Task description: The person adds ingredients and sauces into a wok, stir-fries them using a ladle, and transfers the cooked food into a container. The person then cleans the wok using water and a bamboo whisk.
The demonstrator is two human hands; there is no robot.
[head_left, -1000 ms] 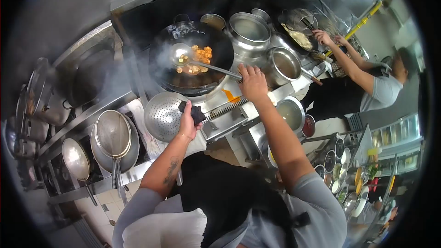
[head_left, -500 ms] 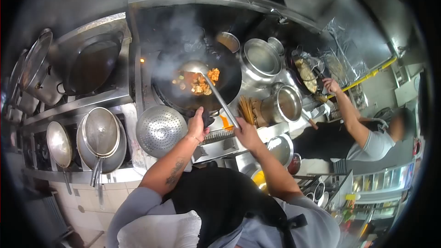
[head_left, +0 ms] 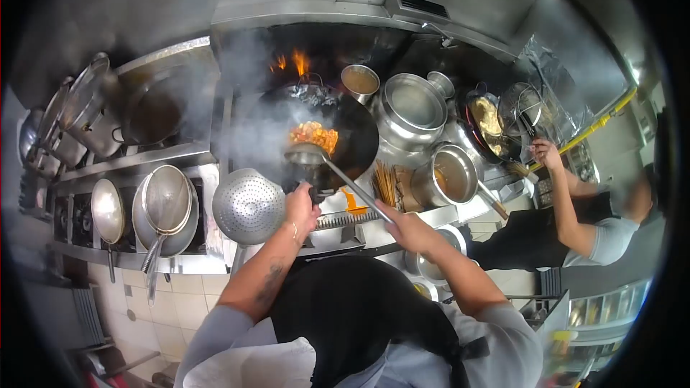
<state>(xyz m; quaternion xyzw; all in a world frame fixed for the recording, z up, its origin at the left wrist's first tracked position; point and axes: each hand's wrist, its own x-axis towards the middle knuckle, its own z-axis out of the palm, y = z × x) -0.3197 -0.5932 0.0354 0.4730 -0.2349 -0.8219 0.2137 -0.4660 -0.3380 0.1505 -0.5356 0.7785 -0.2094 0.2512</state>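
Observation:
A large black wok [head_left: 359, 133] sits on the burner in front of me, partly veiled by steam. Chunks of orange-brown diced food [head_left: 316, 135] are gathered inside it. My left hand [head_left: 302, 207] is closed at the wok's near edge, with a dark cloth around the grip; the handle itself is hidden. In my right hand [head_left: 408, 228] is the long handle of a metal ladle [head_left: 307, 153]. Its bowl is in the near part of the wok, just below the food.
Flames [head_left: 300, 62] rise behind the wok. A perforated strainer [head_left: 249, 205] lies to its left. Rightward stand a large metal pot [head_left: 413, 108], a pot of brown liquid [head_left: 454, 176] and bamboo sticks [head_left: 384, 185]. A co-worker's hand [head_left: 548, 153] holds a wire skimmer [head_left: 519, 109] by another pan.
The ladle bowl has come nearer to me, and the food sits more bunched behind it. Flames have appeared behind the wok. The co-worker's skimmer has been raised from the pan.

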